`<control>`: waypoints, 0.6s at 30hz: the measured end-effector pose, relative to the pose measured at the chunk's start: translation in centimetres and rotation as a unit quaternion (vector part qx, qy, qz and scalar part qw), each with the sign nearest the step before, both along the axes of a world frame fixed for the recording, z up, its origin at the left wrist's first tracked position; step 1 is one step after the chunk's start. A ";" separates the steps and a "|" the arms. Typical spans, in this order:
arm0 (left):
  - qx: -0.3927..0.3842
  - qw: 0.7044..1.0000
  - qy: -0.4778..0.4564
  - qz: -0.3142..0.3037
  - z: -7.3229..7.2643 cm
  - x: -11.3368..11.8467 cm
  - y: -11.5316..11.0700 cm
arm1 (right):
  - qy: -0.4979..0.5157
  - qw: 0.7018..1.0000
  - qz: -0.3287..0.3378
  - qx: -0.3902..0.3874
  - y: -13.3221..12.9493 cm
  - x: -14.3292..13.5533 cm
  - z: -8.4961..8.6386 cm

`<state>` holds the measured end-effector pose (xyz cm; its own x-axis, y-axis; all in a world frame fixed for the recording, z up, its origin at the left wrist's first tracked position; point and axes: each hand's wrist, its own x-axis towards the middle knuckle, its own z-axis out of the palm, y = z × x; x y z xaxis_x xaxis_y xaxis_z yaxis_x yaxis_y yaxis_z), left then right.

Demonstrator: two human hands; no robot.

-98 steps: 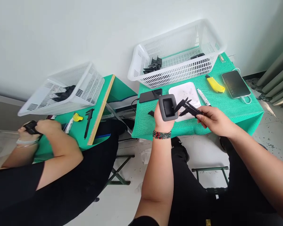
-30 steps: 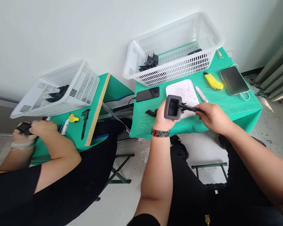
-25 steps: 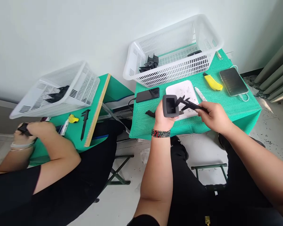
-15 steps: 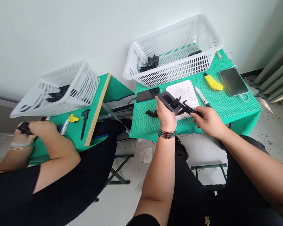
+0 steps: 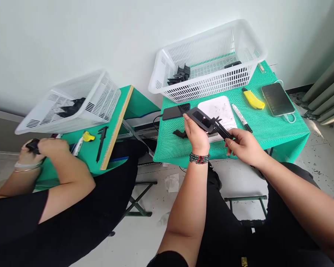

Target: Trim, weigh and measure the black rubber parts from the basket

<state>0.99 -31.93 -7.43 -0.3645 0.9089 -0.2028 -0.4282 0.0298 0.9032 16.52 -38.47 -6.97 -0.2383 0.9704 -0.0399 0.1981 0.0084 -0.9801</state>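
Observation:
My left hand [image 5: 197, 134] is closed around a flat black plastic part [image 5: 196, 115] with a recessed opening, tilted above the green cloth. Between the fingers of my right hand [image 5: 242, 145] is a black caliper [image 5: 222, 130], its jaws up against the right end of that part. Whether the jaws actually touch it I cannot tell. Behind both hands lies a white kitchen scale [image 5: 218, 107], partly covered by the part and the caliper. A small dark curved piece [image 5: 180, 134] rests on the cloth left of my left hand.
A white basket [image 5: 208, 83] holding black parts stands at the back. Around the scale lie a marker [image 5: 241, 118], a yellow-handled cutter [image 5: 253, 99], a phone [image 5: 277, 98] and a black box [image 5: 176, 111] with a cable. A co-worker's hands [image 5: 48, 146] work at the left table.
The caliper has turned slightly and its jaws sit a little lower and farther right along the black part. My right hand has shifted slightly right and down. The whole view has moved a little.

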 end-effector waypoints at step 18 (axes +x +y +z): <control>0.108 0.977 0.174 0.067 -1.5 0.5 0.2 | -0.005 1.000 0.005 -0.010 0.2 -0.2 -0.1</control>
<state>1.47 -31.72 -8.94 -0.4953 0.8566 0.1448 -0.0820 -0.2120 0.9738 16.30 -38.27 -7.11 -0.2482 0.9668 -0.0615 0.2072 -0.0090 -0.9783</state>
